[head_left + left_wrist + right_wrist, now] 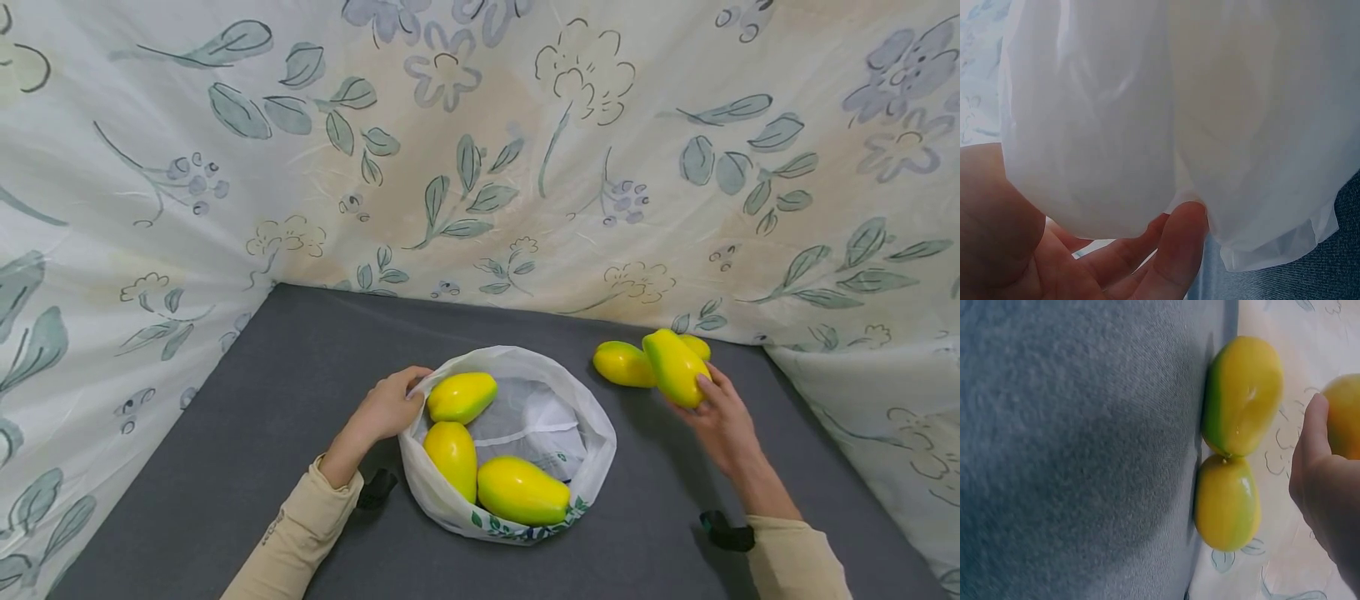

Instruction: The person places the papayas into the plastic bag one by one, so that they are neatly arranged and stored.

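Left hand (388, 407) pinches bag (597, 433) rim, left side; right hand (722, 423), fingers curled round yellow fruit (673, 367), holds it above desk (330, 333), far right. Apparently mid-loading, three fruits (522, 490) inside; next calls for shifting left over opening.

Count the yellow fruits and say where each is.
6. Three fruits are in the bag: far left, near left and near right. One is in the right hand. Two lie on the table, beyond that hand. The bag's folds could hide more.
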### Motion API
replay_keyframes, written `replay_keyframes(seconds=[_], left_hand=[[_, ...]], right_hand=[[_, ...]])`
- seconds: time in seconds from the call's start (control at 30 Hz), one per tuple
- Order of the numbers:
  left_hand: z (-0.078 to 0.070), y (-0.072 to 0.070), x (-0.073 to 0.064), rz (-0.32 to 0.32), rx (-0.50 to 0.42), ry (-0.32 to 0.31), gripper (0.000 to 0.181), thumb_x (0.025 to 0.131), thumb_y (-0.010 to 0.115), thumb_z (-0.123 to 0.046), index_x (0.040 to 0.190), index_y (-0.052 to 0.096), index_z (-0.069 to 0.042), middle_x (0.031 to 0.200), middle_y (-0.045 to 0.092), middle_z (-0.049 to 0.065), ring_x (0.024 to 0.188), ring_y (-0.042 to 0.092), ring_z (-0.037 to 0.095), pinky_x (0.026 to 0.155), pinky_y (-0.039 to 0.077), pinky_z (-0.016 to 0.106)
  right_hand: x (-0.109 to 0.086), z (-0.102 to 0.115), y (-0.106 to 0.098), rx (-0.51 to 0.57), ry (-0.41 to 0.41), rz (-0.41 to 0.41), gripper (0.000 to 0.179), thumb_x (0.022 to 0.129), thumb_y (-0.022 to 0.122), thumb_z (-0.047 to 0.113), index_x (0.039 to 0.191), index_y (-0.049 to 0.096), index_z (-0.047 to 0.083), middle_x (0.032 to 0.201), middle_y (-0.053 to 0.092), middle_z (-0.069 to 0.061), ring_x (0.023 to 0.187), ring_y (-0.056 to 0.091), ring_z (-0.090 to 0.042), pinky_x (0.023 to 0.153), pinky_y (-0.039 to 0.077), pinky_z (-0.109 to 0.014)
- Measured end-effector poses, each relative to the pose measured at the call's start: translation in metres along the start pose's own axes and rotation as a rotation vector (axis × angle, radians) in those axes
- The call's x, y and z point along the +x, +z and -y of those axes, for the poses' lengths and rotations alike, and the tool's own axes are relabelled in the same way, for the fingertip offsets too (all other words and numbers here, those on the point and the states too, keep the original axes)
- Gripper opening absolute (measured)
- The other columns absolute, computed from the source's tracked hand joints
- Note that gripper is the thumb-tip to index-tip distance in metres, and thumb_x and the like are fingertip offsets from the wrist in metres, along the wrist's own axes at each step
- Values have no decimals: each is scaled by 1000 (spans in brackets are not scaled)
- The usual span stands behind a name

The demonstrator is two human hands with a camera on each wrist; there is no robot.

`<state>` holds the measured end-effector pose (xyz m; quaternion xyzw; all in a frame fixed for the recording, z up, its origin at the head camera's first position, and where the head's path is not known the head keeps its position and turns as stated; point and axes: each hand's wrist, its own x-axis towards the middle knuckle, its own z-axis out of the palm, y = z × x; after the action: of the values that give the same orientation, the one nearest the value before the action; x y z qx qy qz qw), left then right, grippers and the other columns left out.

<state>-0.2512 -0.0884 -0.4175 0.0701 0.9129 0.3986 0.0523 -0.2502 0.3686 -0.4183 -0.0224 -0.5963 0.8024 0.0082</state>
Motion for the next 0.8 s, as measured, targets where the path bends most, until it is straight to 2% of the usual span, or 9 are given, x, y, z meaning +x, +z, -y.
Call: replay_keyframes(seconds=[0.2,0.43,0.57,0.7,0.8], left_hand=[[1,0,0,9,-8,-7,40,94,49,-8,134,53,-6,120,60,14,92,59,26,64,45,35],[1,1,0,-3,0,8,40,94,50,-7,134,53,-5,118,61,15,90,59,26,63,45,35],[1,0,-1,-6,3,10,40,94,50,-7,134,53,-5,119,61,15,96,60,28,69,47,38],[1,0,-1,-6,2,14,40,94,50,-7,134,53,-5,120,60,15,99,59,29,74,48,41],[1,0,0,-6,1,15,40,94,50,-7,134,53,-5,120,60,15,97,60,28,72,48,40]], right_hand=[[-1,-5,11,-44,20,56,68,100,49,26,151,6,15,131,28,3,113,41,-18,84,49,-33],[-4,-12,26,-109,3,143,55,102,44,22,147,14,13,132,28,-1,108,47,-17,85,49,-32],[-5,-14,33,-109,-7,189,49,102,43,21,144,18,14,132,28,-4,107,49,-16,86,49,-33],[-5,-14,37,-114,-5,227,49,103,41,20,145,18,13,132,27,-5,109,47,-16,87,48,-34],[-5,-14,40,-118,-1,243,50,103,40,20,146,16,12,133,27,-6,109,47,-16,86,48,-34]])
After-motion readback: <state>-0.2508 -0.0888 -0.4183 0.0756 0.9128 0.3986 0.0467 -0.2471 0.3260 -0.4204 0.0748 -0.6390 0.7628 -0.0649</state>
